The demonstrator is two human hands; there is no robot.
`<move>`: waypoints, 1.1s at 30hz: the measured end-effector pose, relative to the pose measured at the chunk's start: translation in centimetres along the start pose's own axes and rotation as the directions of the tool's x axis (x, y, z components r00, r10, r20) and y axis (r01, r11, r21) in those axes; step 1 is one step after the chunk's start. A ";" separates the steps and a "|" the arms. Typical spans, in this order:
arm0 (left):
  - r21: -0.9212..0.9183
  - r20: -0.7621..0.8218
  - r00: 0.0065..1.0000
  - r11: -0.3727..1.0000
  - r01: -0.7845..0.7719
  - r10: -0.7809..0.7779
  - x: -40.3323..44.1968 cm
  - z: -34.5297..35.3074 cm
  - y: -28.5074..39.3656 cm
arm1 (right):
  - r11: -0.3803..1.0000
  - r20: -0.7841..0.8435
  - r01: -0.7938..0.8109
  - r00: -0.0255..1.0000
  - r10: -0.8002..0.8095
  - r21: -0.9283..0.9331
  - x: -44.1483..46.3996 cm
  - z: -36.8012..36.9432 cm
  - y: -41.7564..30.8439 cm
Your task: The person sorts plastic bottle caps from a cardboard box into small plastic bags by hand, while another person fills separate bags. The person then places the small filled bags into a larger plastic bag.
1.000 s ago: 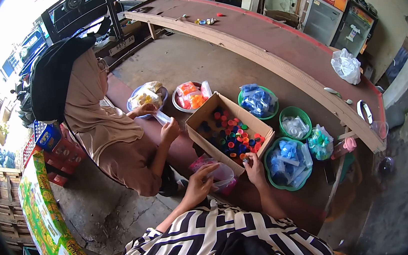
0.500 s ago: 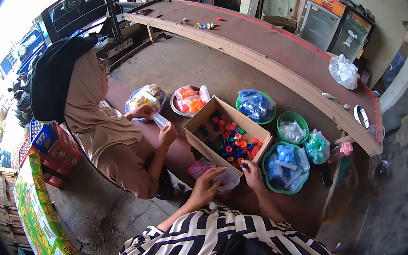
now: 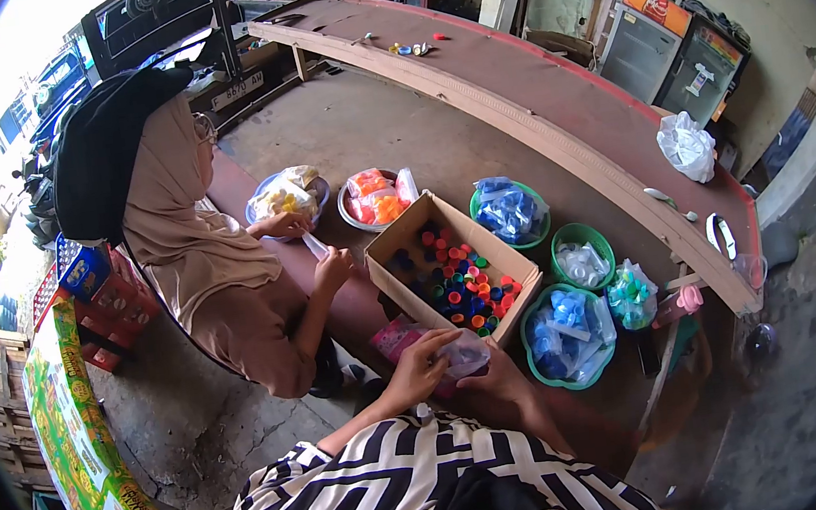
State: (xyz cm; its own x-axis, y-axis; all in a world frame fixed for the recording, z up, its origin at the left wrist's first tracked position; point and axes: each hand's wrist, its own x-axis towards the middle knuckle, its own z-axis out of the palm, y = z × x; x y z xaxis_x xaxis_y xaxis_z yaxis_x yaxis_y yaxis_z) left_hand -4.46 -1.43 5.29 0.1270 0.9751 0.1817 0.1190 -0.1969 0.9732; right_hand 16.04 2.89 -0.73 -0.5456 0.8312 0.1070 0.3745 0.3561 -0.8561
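My left hand (image 3: 418,371) is closed on the upper edge of a clear plastic bag (image 3: 466,355). My right hand (image 3: 499,380) is at the bag's right side with its fingers closed against the plastic; the fingertips are partly hidden. Just beyond both hands, an open cardboard box (image 3: 518,309) holds many loose bottle caps (image 3: 454,272) in red, blue, green and orange. A pink package (image 3: 396,338) lies by the box's near left side, close to my left hand. Any contents of the bag cannot be made out.
Right of the box are a teal basin (image 3: 543,377) of bagged blue caps, green baskets (image 3: 607,254) and a bag of green caps (image 3: 632,294). A bowl of orange bags (image 3: 356,223) stands beyond. A person (image 3: 185,220) at left handles a plastic strip. A raised wooden ledge (image 3: 514,122) crosses behind.
My right hand has moved from the box's near edge back and left to the plastic bag. The bag is now bunched between my hands. The person at left has lowered the plastic strip slightly.
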 end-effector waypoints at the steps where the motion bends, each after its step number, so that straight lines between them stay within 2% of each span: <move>1: 0.042 0.033 0.999 0.998 -0.042 0.040 0.1 0.2 -0.2 | 1.000 -0.001 0.000 1.000 0.000 0.000 -0.1 0.2 0.2; 3: 0.083 0.070 0.994 0.993 -0.086 0.080 0.3 0.3 -0.4 | 0.988 -0.051 -0.059 0.997 0.066 0.143 -0.3 0.8 0.8; 6: 0.072 0.113 0.983 0.986 -0.153 0.144 0.7 0.1 -0.4 | 0.992 -0.145 -0.031 0.988 0.050 0.126 -0.4 0.3 0.3; 8: -0.067 0.170 0.984 0.997 -0.048 0.058 0.9 -0.8 0.0 | 0.997 -0.189 -0.031 0.981 0.044 0.074 -0.5 -0.4 -0.5; 10: -0.120 0.146 0.985 0.990 -0.073 0.090 1.0 -1.2 -0.5 | 0.999 -0.233 -0.035 0.972 0.040 0.023 -0.5 -1.2 -1.3; 11: -0.174 0.119 0.985 0.979 -0.101 0.123 1.1 -1.5 -0.9 | 0.999 -0.237 0.034 0.971 -0.029 0.017 -0.5 -1.6 -1.6; 12: -0.175 0.120 0.985 0.979 -0.101 0.123 1.1 -1.8 -1.3 | 0.995 -0.241 0.103 0.966 -0.098 0.010 -0.6 -2.0 -2.1; 14: -0.083 0.177 0.977 0.991 -0.107 0.120 1.1 -2.4 -2.5 | 0.993 -0.264 0.115 0.959 -0.106 0.019 -0.7 -2.3 -3.3; 18: -0.051 0.230 0.956 0.983 -0.174 0.181 1.1 -1.7 -6.0 | 0.975 -0.229 0.120 0.970 -0.075 0.186 -1.0 -2.3 -3.4; 20: 0.040 0.404 0.905 0.986 -0.160 0.131 1.2 -0.9 -9.1 | 0.961 -0.210 0.128 0.975 -0.076 0.247 -1.2 -2.2 -3.4; 22: 0.030 0.408 0.905 0.988 -0.149 0.124 1.1 -0.5 -8.8 | 0.893 -0.210 0.118 0.977 -0.027 0.433 -1.6 -2.2 -4.3; 24: 0.059 0.496 0.868 0.998 -0.035 0.001 0.9 -0.5 -7.9 | 0.876 -0.229 0.122 0.973 -0.014 0.466 -2.0 -2.5 -4.5; 25: 0.058 0.497 0.868 0.998 -0.035 0.001 0.8 -0.4 -7.2 | 0.858 -0.246 0.129 0.969 -0.004 0.498 -2.1 -2.6 -4.5; 27: 0.003 0.591 0.799 0.991 0.136 -0.111 0.7 -0.1 -6.0 | 0.857 -0.254 0.114 0.967 0.020 0.502 -2.2 -3.0 -4.2; 28: 0.002 0.590 0.800 0.991 0.136 -0.111 0.5 0.1 -6.4 | 0.856 -0.262 0.100 0.964 0.042 0.507 -2.2 -3.1 -4.2; 30: -0.044 0.622 0.765 0.968 0.248 -0.167 -0.1 0.7 -7.2 | 0.854 -0.289 0.094 0.955 0.069 0.512 -2.1 -3.4 -4.5; 33: -0.119 0.623 0.771 0.959 0.259 -0.131 -0.6 1.2 -7.4 | 0.842 -0.339 0.091 0.934 0.113 0.532 -2.2 -3.5 -4.4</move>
State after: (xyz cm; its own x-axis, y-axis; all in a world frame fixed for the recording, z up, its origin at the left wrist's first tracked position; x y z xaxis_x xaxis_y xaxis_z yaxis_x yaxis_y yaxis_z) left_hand -4.20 -0.73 -2.16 0.6956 0.7145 -0.0752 0.0297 0.0760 0.9967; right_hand 18.17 1.02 4.58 -0.2129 0.9613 0.1748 -0.1336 0.1485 -0.9798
